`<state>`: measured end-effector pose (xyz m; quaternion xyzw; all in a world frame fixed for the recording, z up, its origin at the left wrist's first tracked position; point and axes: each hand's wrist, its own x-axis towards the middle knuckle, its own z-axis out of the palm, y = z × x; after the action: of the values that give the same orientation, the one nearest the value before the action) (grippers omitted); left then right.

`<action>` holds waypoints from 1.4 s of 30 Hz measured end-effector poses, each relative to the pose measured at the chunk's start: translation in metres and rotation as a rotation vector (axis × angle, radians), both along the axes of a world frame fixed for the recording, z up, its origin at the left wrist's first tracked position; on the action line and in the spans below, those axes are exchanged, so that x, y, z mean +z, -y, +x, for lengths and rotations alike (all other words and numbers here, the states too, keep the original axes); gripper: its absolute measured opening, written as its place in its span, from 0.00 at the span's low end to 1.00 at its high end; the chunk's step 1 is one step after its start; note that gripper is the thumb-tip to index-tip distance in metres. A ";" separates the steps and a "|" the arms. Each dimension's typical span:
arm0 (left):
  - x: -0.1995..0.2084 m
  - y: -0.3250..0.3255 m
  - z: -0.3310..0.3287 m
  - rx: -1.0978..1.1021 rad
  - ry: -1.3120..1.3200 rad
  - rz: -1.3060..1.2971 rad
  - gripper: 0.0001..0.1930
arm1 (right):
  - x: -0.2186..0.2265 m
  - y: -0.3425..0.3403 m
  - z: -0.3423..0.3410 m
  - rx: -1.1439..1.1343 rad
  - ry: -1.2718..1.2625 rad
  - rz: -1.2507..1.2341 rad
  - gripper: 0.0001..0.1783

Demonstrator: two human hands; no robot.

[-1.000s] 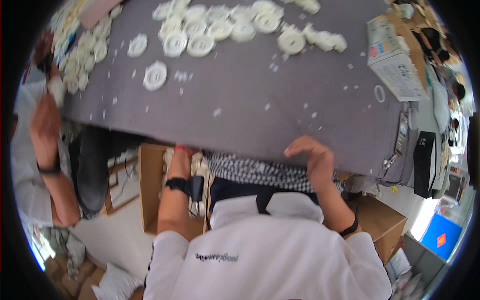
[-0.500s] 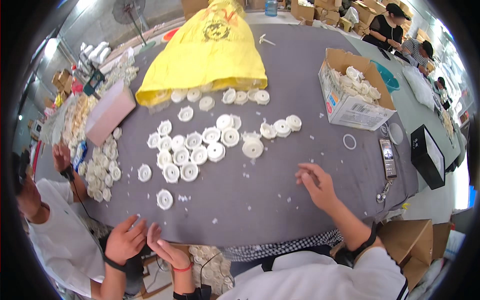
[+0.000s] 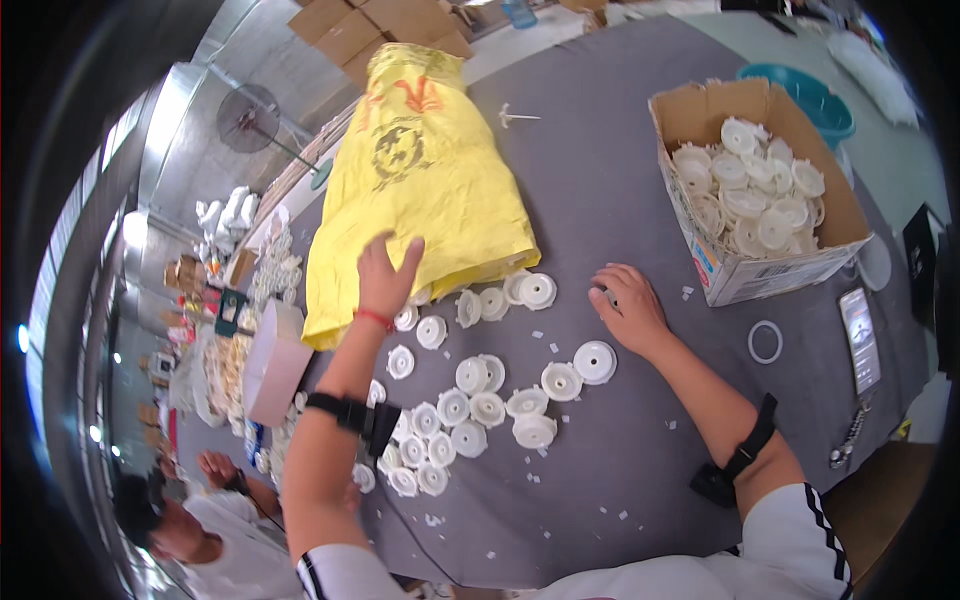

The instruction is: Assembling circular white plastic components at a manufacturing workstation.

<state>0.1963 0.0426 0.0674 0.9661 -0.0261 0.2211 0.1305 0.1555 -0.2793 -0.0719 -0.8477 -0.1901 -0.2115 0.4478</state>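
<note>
My left hand (image 3: 388, 278), with a red cord at its wrist, reaches over the lower part of a yellow woven sack (image 3: 440, 190). Its thumb and fingers are spread and nothing is in them. Round white plastic parts (image 3: 538, 291) show at the sack's mouth. My right hand (image 3: 630, 305) rests at the table's middle right, fingers loosely extended and holding nothing visible. Between my arms lies a loose cluster of the same white parts (image 3: 453, 406), some partly hidden behind my left forearm. A larger white disc (image 3: 595, 362) is the part nearest below my right hand.
A cardboard box (image 3: 770, 275) full of white parts stands at the right, a teal basin (image 3: 800, 95) behind it. A white ring (image 3: 765, 342) and a phone (image 3: 858, 340) lie nearby. A pink box (image 3: 278, 365) stands at the left, near a co-worker (image 3: 215, 540).
My left hand has moved from the near left edge up to the yellow sack. My right hand has come down onto the table. The view has shifted and tilted.
</note>
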 end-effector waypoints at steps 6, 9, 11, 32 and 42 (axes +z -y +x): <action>-0.003 -0.027 0.191 0.425 -0.232 0.081 0.65 | 0.004 -0.005 0.003 0.001 -0.082 0.109 0.09; -0.033 -0.018 0.222 0.530 -0.335 0.111 0.61 | 0.003 0.002 0.004 0.019 -0.067 0.141 0.08; -0.068 -0.003 0.223 0.542 -0.356 0.260 0.46 | 0.001 0.009 0.006 0.005 -0.084 0.135 0.08; -0.075 -0.002 -0.187 0.214 -0.001 -0.415 0.15 | 0.003 0.010 0.005 -0.001 -0.100 0.273 0.18; -0.081 0.015 -0.154 -0.087 -0.555 0.719 0.10 | 0.052 -0.041 -0.020 0.389 -0.304 0.430 0.41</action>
<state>0.0426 0.0272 -0.0135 0.9708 -0.1057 -0.0749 -0.2021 0.1358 -0.2381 -0.0202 -0.7034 -0.2306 -0.0285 0.6717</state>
